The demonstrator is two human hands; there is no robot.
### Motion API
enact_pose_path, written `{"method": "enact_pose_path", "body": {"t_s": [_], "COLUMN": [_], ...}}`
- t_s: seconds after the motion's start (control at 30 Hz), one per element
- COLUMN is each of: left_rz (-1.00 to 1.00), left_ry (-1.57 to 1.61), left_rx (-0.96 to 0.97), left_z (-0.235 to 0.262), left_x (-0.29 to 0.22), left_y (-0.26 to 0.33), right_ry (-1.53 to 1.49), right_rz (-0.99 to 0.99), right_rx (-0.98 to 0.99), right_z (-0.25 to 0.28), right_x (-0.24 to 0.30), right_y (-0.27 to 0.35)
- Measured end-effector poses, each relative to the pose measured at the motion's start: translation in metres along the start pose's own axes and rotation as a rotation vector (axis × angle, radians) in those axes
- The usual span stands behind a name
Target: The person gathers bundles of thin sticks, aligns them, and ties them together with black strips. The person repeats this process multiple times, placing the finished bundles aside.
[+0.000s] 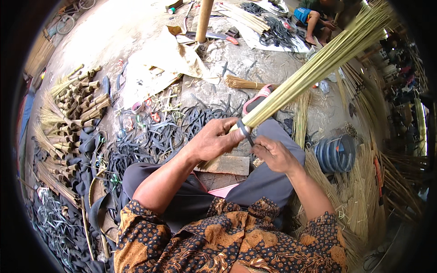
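My left hand (214,140) grips the lower end of a long bundle of thin yellow-green sticks (318,66) that slants up to the right. A black rubber strip (244,129) is wound around the bundle just above my fingers. My right hand (274,154) pinches the loose end of that strip below the bundle. Both hands hover over my lap in grey trousers (273,177), above a small wooden block (227,164).
Finished tied bundles (75,109) lie stacked at the left. Black rubber strips (154,136) cover the ground ahead. A blue roll (336,152) and loose sticks (364,200) sit at the right. A wooden post (203,20) stands ahead; another person (318,18) sits at the far right.
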State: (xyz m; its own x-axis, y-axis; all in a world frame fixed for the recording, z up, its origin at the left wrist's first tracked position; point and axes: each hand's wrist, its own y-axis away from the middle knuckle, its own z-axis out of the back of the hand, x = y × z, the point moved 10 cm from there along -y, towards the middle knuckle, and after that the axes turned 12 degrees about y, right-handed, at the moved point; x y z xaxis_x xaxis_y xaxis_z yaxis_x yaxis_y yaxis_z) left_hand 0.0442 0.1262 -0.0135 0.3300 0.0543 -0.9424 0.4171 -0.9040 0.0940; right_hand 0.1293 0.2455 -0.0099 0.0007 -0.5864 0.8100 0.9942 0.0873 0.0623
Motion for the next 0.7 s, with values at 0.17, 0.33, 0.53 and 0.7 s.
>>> {"method": "enact_pose_path", "body": {"t_s": [0.17,0.33,0.53,0.7], "left_rz": [0.180,0.041,-0.142,-0.162], "left_ry": [0.394,0.084,-0.800,-0.935], "left_rx": [0.381,0.167,-0.232,-0.233], "left_z": [-0.042,-0.014,0.023,0.017], "left_x": [0.006,0.006,-0.014,-0.004], "left_y": [0.014,0.004,0.001,0.000], "right_ry": [0.432,0.621,0.783,1.102], "right_rz": [0.501,0.406,0.060,0.302], "right_rx": [-0.182,-0.062,-0.015,-0.056], "right_z": [0.031,0.024,0.039,0.014], "right_x": [0.053,0.072,0.085,0.095], "right_y": [-0.024,-0.044,-0.040,-0.066]}}
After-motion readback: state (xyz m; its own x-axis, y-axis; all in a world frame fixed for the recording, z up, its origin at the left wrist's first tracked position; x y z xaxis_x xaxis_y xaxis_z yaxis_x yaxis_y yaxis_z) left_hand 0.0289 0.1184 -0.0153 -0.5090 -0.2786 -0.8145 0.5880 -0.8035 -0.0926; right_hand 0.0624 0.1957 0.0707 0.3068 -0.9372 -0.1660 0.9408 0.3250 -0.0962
